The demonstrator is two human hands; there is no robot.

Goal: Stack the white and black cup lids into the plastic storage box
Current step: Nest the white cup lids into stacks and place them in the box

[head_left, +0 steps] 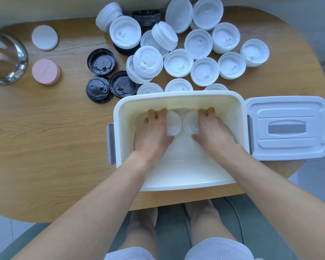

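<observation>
Two white lids are held low inside the storage box.

In the box [178, 177] on the table [45, 147], one white lid [174, 124] is clasped in the left hand [152, 132], another lid [190, 123] in the right hand [212, 130], each grip closed around a rim. Beyond, loose white lids [178, 62] and black lids [101, 61] are spread.

Both hands down inside storage box [176, 96], left hand [153, 132] and right hand [212, 130] each gripping a white lid [174, 124], loose white lids [178, 62] and black lids [101, 61] on table [45, 147] behind.
</observation>
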